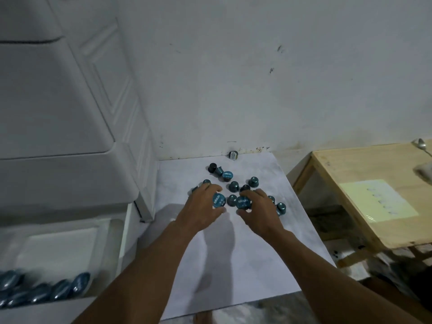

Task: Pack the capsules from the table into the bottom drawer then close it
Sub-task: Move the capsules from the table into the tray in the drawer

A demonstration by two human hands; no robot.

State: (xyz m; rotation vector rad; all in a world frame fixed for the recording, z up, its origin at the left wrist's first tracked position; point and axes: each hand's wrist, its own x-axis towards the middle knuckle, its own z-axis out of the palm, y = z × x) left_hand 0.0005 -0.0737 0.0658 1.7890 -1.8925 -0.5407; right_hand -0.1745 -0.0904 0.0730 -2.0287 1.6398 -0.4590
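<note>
A blue capsule is gripped by the left hand, a second capsule by the right hand; the open bottom drawer lies near-left, closer to the left hand.

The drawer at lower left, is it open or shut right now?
Open. The drawer stands pulled out, and blue capsules lie inside it.
</note>
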